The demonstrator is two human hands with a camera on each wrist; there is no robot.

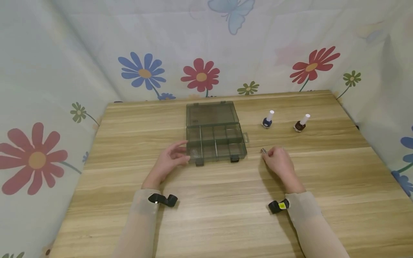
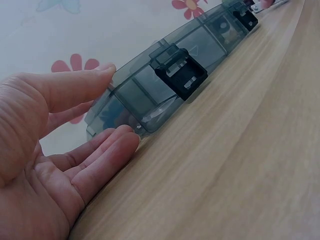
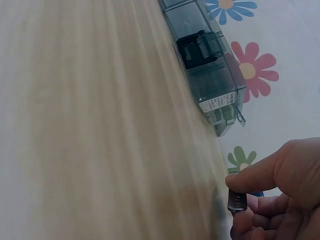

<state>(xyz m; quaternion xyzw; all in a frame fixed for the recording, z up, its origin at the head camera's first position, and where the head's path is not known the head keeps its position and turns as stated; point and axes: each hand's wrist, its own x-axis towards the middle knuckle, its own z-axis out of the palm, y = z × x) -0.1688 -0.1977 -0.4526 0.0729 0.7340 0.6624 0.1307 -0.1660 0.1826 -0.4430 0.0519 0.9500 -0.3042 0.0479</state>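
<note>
A smoky-green plastic organizer box lies on the table with its lid hinged back. My left hand is at the box's left end, thumb and fairly straight fingers spread along its edge. In the left wrist view, the fingertips are low at the box's side, beside a black latch. Off the box's right side, my right hand pinches a small metal nail clipper between thumb and fingers, close over the table. Most of the clipper is hidden by the fingers.
Two nail polish bottles with white caps stand at the back right, a blue one and a dark brown one. Something clear lies in the box's front left compartment. A flower-printed cloth hangs behind the wooden table.
</note>
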